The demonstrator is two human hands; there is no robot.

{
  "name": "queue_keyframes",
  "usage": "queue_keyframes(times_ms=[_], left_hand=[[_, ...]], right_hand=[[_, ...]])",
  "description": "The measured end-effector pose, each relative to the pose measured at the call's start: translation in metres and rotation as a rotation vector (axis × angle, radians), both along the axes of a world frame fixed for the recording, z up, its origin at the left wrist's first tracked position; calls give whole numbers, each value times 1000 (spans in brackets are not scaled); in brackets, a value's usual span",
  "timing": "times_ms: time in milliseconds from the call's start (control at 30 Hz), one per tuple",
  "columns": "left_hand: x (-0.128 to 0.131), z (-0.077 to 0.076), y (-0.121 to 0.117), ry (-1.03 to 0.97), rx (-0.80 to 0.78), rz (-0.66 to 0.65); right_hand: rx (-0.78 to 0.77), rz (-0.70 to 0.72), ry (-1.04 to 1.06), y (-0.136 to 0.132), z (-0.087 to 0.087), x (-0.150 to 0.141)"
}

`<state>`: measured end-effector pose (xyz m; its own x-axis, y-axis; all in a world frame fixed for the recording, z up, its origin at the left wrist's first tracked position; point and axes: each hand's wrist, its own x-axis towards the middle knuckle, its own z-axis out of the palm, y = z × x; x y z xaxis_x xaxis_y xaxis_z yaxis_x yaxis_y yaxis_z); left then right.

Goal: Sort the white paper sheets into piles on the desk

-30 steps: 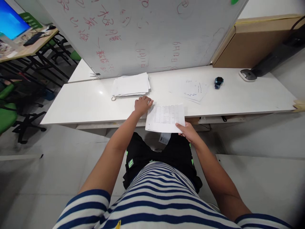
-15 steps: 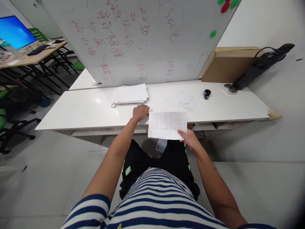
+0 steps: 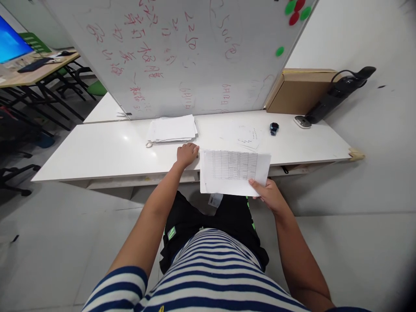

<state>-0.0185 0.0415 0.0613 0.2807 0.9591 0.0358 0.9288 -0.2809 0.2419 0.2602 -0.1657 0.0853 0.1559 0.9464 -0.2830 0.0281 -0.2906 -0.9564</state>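
My right hand point(image 3: 267, 192) grips a white sheet of paper point(image 3: 224, 184) printed with a table, thumb on top and fingers underneath. The sheet hangs over the desk's front edge, above my lap. My left hand point(image 3: 187, 155) rests on the desk beside the sheet's left edge, its fingers curled together. A small dark bit shows by its fingertips, too small to name. Just beyond that hand lies a stack of white papers point(image 3: 172, 128), with a small ring-shaped item point(image 3: 149, 144) at its near left corner.
A whiteboard point(image 3: 208, 65) with red writing stands along the back of the white desk point(image 3: 97, 151). Towards the right are loose papers point(image 3: 248, 135), a dark blue watch point(image 3: 274, 128), a computer mouse point(image 3: 302, 122), a black bottle point(image 3: 338, 95) and a cardboard box point(image 3: 297, 93).
My right hand has moved right with the sheet, which now shows wider and flatter to view. My left hand stays on the desk by the paper stack. The camera view has shifted slightly.
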Motion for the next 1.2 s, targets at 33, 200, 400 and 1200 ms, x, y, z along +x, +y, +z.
queue_keyframes(times_ms=[33,200,400,1200], left_hand=[[0,0,0,0,-3,0],[-1,-1,1,7,4,-1],[4,-6,-1,4,45,79],[-68,-17,-23,-169,263,860]], right_hand=[[-1,1,8,1,-1,-1],[-14,0,50,4,-6,-3],[-24,13,78,7,-9,-9],[76,-146,9,121,9,-47]])
